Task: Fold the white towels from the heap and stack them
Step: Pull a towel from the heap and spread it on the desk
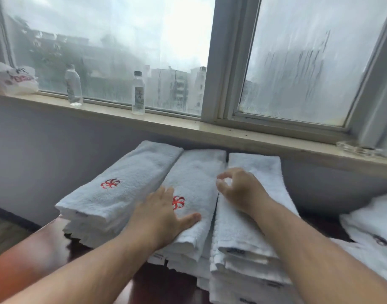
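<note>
A wide fogged glass window [104, 51] fills the top of the view, above a long pale stone windowsill [210, 132]. Below it, three piles of folded white terry towels stand side by side on a dark reddish-brown surface [161, 279]: the left pile [122, 183] with a red embroidered emblem on top, the middle pile [197, 172] touching it, and the right pile [254, 163] just beside that. Each pile is several towels deep, so much of the folding looks done. At the far right lies a loose heap of unfolded white towels [374, 220], partly cut off by the frame, so some work is likely left.

The person's left hand [164, 213] lies flat on the middle pile's top towel, fingers straight and together, thumb spread, pressing it down beside its red emblem. The right hand [238, 189] rests over the left edge of the right pile, fingers loosely curled, thumb and forefinger tips close; whether they pinch cloth cannot be told.

On the windowsill stand two clear plastic bottles [73, 86] [138, 93], well apart, with a crumpled white plastic bag [14, 80] at the far left and a clear glass ashtray [359, 148] at the far right
</note>
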Action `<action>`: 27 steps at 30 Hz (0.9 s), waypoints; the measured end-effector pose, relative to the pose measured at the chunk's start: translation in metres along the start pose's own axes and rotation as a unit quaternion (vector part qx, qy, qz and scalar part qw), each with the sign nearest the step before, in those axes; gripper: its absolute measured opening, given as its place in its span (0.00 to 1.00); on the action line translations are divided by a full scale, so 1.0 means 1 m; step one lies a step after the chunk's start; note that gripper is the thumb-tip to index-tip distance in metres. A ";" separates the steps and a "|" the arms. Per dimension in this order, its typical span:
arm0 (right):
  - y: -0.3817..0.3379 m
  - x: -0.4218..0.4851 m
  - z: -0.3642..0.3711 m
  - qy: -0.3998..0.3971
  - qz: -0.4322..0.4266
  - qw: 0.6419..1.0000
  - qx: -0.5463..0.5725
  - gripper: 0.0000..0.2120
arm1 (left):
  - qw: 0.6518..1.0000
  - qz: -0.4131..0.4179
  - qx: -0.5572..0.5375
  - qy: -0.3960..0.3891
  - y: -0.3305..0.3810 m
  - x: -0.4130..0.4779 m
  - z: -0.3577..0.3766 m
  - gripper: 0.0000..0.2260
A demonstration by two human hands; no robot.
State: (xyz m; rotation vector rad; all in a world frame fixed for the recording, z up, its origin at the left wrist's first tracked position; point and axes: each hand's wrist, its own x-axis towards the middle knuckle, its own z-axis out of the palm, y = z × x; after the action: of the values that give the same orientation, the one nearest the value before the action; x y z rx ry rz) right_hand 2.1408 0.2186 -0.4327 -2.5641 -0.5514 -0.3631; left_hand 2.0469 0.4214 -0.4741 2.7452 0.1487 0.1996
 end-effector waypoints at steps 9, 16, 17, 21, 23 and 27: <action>0.049 -0.164 -0.088 -0.074 0.025 0.994 -0.074 0.13 | 0.981 0.162 -0.100 0.047 0.071 -0.089 -0.012 0.20; 0.062 -0.249 -0.134 -0.059 0.085 0.994 -0.046 0.09 | 0.972 0.186 -0.140 0.008 0.119 -0.142 0.014 0.16; 0.066 -0.256 -0.140 -0.054 0.092 0.994 -0.036 0.08 | 0.971 0.193 -0.141 0.008 0.127 -0.145 0.019 0.16; 0.101 -0.282 -0.146 0.031 0.140 0.989 0.023 0.04 | 0.958 0.243 -0.154 -0.003 0.163 -0.155 0.043 0.14; 0.133 -0.300 -0.129 0.150 0.181 0.970 0.055 0.11 | 0.949 0.269 -0.161 -0.029 0.179 -0.161 0.064 0.14; 0.189 -0.321 -0.092 0.254 0.293 0.914 0.120 0.16 | 0.939 0.294 -0.169 -0.059 0.209 -0.161 0.114 0.16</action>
State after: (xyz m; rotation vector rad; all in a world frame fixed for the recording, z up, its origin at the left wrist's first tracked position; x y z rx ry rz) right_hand 1.9278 -0.0808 -0.5432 -2.1358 0.3411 -0.6611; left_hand 1.9228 0.1664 -0.5176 2.3712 -0.6834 0.1953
